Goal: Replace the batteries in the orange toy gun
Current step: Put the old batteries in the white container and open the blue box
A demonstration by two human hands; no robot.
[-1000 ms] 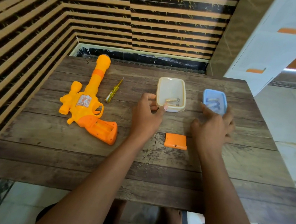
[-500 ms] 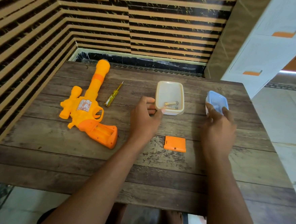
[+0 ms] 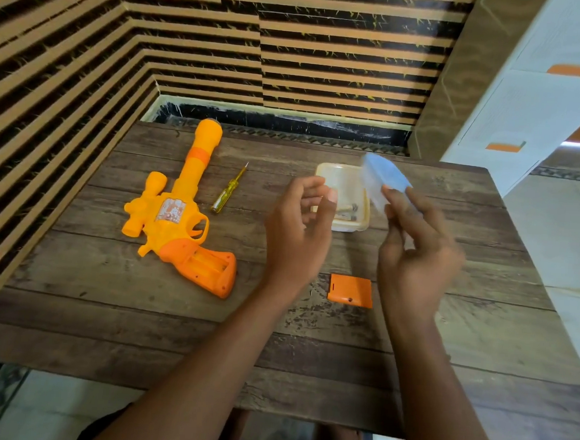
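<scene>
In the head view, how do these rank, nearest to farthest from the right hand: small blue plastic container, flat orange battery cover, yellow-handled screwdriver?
1. Small blue plastic container, gripped by the right hand itself.
2. Flat orange battery cover, lying just left of it.
3. Yellow-handled screwdriver, far left.

A worn wooden-plank table (image 3: 102, 327) fills the middle. A wall of tan and black stripes (image 3: 191, 41) runs from nine to twelve o'clock. At two o'clock stands a white cabinet (image 3: 546, 110) with orange handles (image 3: 504, 146).
</scene>
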